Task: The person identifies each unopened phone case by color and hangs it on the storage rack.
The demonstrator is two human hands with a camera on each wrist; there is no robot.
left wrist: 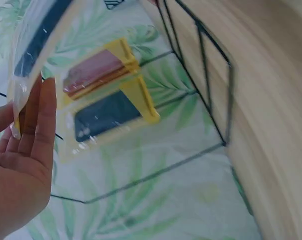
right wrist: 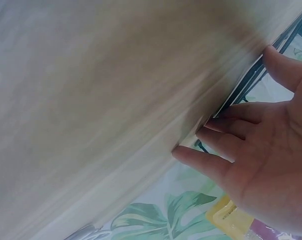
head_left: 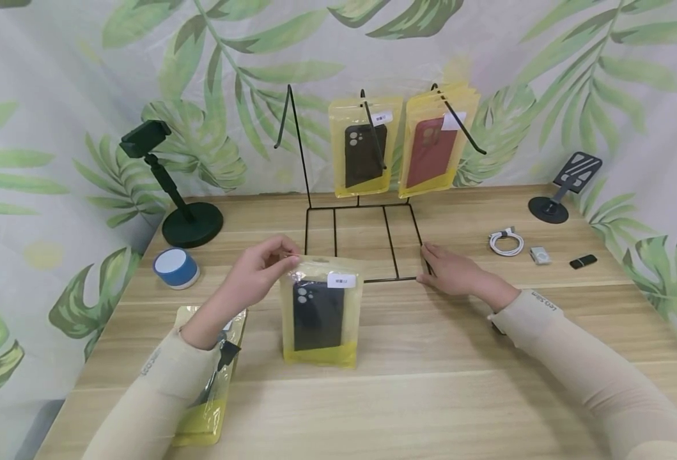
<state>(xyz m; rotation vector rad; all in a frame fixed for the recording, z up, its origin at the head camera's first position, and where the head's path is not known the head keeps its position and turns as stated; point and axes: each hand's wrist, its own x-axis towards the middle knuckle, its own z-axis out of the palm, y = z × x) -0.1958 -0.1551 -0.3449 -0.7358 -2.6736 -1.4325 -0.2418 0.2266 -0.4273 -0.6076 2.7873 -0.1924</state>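
My left hand (head_left: 257,273) pinches the top left corner of a yellow-edged clear pouch (head_left: 321,354), which hangs upright above the table. Inside it shows a dark blue phone case (head_left: 318,319). In the left wrist view, thumb and fingers meet at that pouch's edge. My right hand (head_left: 456,271) rests at the front right corner of a black wire display rack (head_left: 390,239). The right wrist view shows its fingers (right wrist: 206,162) nearly straight, touching the table and the rack's base. A black-case pouch (head_left: 364,182) and several red-case pouches (head_left: 430,156) hang from two rack hooks; the left hook is bare.
Another pouch (head_left: 200,428) lies under my left forearm. A blue-and-white round speaker (head_left: 176,268) and black phone stand (head_left: 191,223) are at left. On the right are a second stand (head_left: 550,209), coiled white cable (head_left: 506,243), small silver device (head_left: 540,255) and black stick (head_left: 583,261).
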